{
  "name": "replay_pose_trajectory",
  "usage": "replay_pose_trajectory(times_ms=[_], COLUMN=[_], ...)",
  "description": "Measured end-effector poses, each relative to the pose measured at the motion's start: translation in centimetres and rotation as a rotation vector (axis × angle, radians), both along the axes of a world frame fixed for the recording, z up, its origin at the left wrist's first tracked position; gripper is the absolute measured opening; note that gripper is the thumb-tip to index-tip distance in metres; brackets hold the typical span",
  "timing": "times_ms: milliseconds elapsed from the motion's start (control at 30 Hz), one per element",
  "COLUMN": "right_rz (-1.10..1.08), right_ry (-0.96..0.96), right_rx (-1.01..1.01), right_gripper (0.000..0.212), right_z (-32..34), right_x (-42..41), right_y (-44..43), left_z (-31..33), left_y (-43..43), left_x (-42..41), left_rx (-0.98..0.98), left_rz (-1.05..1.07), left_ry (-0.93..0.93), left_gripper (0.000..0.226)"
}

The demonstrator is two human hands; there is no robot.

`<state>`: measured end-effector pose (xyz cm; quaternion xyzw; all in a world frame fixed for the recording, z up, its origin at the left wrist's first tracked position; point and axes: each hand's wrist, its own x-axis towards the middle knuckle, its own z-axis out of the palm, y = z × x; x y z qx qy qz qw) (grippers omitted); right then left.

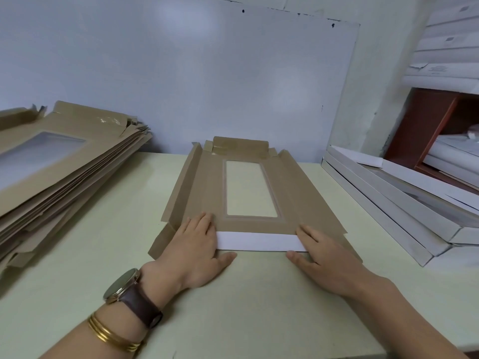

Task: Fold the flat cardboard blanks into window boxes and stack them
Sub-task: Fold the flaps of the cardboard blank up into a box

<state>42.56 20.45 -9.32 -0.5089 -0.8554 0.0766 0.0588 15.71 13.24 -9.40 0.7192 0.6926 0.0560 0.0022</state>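
On table (233, 307), left grip (194, 247) and right grip (326, 260), fingers straight, press white flap (259, 240) of cardboard blank (300, 193)

Pale table (259, 307) — white board (207, 73), brown shelf (425, 125).

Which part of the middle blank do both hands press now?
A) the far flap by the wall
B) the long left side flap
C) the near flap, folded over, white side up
C: the left hand and right hand lie flat on the ends of the near flap, its white side up.
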Motion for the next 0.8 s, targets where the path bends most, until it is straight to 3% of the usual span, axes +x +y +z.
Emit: replay_pose_trajectory(times_ms=[100, 200, 367, 567, 667, 800], right_rz=[0.043, 0.078, 0.090, -0.014, -0.053, -0.052], right_ry=[0.069, 0.096, 0.083, 0.088, 0.021, -0.049], right_rx=[0.116, 0.197, 0.191, 0.125, 0.159, 0.207], right_gripper=[0.048, 0.026, 0.027, 0.020, 0.015, 0.021], right_z=[0.2, 0.5, 1.1, 1.9, 2.0, 1.6], right_x=[0.0, -0.1, -0.5, -1.8, -2.4, -3.2], right_y=[0.0, 0.1, 0.9, 1.7, 2.1, 2.8], left_z=[0.4, 0.8, 1.3, 2.2, 2.5, 3.0], left_y=[-0.1, 0.0, 0.5, 2.0, 2.7, 2.8], left_x=[0.0, -0.1, -0.2, -0.1, 0.3, 0.8], left_rx=[0.121, 0.150, 0.177, 0.190, 0.169, 0.146], left_rz=[-0.048, -0.071, -0.032, 0.087, 0.118, 0.098], left_ry=[-0.012, 0.001, -0.104, -0.101, -0.018, 0.245], left_gripper=[0.046, 0.038, 0.026, 0.008, 0.006, 0.022])
